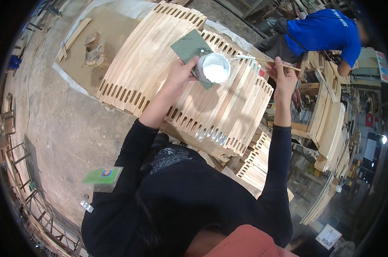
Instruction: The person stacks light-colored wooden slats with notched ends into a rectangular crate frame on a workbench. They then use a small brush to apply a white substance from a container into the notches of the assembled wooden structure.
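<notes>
My left hand (182,73) is closed on a small round tub of white glue (215,72), its thumb against the near side, together with a flat dark green sheet (189,45) under it. The tub is tilted so that the white inside shows. In my right hand (284,79) a thin wooden stick (291,67) is pinched between thumb and fingers. White glue coats the stick's left end, which is above the slotted ends just right of the tub. Below both hands lie pale wooden slats (177,64) side by side, with slots along their ends. Some near slots look wet and whitish.
A person in a blue shirt (322,32) bends over at the upper right, beside stacked boards (328,124). More slotted slats (256,165) lie lower, right of my body. A brown sheet (110,25) with wood offcuts (95,51) is at the upper left.
</notes>
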Available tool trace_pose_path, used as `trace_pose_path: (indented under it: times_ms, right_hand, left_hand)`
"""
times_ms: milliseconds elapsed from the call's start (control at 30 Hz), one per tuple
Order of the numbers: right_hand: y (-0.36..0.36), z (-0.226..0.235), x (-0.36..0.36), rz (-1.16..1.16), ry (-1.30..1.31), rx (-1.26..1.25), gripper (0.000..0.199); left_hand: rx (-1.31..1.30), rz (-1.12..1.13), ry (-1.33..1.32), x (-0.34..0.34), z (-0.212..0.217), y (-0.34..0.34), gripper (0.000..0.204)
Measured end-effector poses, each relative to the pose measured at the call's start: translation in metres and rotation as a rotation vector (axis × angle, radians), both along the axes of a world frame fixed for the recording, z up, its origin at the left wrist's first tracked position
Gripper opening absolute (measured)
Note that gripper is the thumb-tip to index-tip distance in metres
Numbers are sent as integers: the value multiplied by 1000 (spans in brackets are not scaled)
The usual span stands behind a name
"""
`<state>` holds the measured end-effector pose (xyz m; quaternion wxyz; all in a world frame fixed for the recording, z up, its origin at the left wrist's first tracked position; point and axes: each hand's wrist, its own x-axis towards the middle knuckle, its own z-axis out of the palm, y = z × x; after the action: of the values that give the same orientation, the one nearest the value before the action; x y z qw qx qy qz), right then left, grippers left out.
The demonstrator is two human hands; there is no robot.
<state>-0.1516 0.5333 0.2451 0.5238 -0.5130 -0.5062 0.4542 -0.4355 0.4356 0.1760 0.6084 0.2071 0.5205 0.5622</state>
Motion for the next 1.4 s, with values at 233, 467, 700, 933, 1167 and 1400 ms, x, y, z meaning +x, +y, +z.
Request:
trace_pose_path:
  times_ms: [233,467,700,933,1167,1400]
  right_hand:
    - [37,-22,5,-85,-484,274,23]
    - [44,-28,2,-122,-639,301,25]
    - [48,-37,0,-44,-658,312,23]
    - [49,-30,-11,45,-827,235,25]
    - [58,-32,-10,38,-840,289,24]
    - [61,-24,-13,84,-786,141,20]
  left_hand:
    - [-42,1,51,-13,-6,-6,34]
    - [-54,33,53,-25,-11,-13,33]
    - [-40,54,31,-30,-8,-16,32]
    - [-36,70,14,-34,-9,-20,34]
    - [-45,61,39,-41,-9,-23,35]
    - [-48,60,43,-41,-7,-25,37]
